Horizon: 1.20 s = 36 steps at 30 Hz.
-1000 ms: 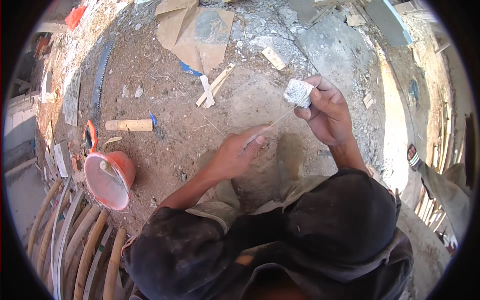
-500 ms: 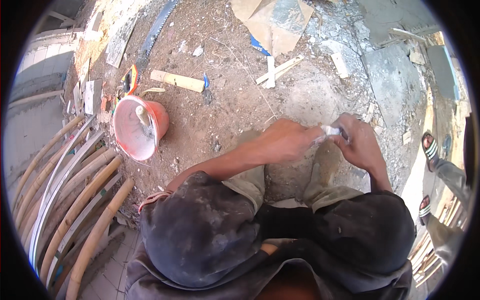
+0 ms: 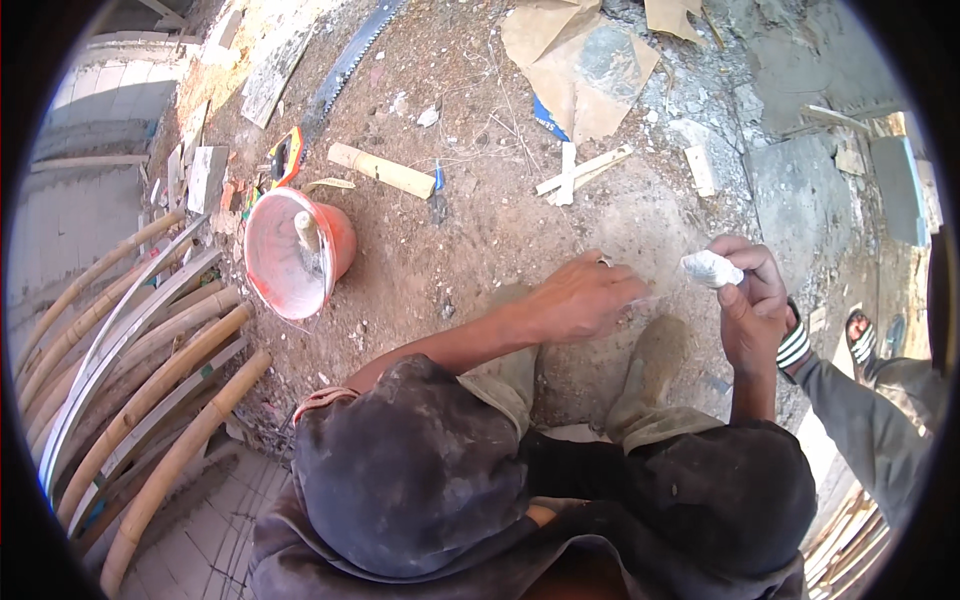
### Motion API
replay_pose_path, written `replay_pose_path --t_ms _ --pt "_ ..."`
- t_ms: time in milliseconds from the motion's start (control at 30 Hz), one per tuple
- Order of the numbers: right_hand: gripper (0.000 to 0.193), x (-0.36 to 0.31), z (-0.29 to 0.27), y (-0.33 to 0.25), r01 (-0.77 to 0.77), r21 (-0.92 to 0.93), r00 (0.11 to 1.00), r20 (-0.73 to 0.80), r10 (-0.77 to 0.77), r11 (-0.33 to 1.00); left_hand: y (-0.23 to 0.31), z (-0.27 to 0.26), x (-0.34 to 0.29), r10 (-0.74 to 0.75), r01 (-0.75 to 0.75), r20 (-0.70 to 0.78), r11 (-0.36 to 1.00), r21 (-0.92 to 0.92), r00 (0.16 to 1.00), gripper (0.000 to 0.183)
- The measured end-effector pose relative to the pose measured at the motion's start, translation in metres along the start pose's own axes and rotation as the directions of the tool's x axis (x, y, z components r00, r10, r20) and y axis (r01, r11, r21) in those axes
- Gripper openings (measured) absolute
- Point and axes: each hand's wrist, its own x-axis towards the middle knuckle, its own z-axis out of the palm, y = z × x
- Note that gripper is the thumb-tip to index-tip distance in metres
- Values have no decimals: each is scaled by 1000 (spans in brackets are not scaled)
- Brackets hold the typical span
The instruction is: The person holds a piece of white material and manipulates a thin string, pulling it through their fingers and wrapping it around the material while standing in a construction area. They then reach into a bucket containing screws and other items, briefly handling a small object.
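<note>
In my right hand (image 3: 757, 300), a white lump (image 3: 711, 268), wet-looking like a plaster-coated wad, is pinched between thumb and fingers and points toward the left. My left hand (image 3: 590, 297) hangs over the dirt ground between my knees, its fingers curled and pressed together. A small pale bit shows by its knuckles; whatever its fingers hold is hidden. The two hands are apart. To the left, a red bucket (image 3: 345, 240) lies tilted toward me, its inside smeared white, with a pale rounded handle (image 3: 306, 230) sticking up in it.
A handsaw (image 3: 290, 157) lies behind the bucket, near a bamboo piece (image 3: 382, 170). Crossed wood strips (image 3: 568, 175) and torn brown paper (image 3: 560, 50) lie farther off. Curved bamboo poles (image 3: 165, 415) fill the left. At right is another person's sandalled foot and leg (image 3: 865, 410).
My hands, which met at the white lump, have come apart. The right one has moved rightward with the lump. The other person's leg at right has stepped closer.
</note>
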Motion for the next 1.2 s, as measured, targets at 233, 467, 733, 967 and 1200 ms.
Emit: replay_pose_path --t_ms 233,467,733,967,1200 --pt "39 -19 -14 13 -427 524 898 341 278 737 -69 -18 8 150 28 -314 867 498 938 50" --pt "37 -6 -18 18 -364 471 932 173 320 804 -180 -78 3 -381 605 -499 669 433 779 55" --pt "36 -10 -30 10 -292 453 956 156 247 842 -214 -98 -6 -272 360 -236 671 648 933 27" --pt "41 -27 -72 -6 -137 426 968 -132 212 894 -150 -141 -38 -500 472 -607 853 -222 618 19" --pt "38 -12 -88 -3 -112 503 968 -138 208 857 -157 -214 -95 -504 510 -860 762 -400 79 24"
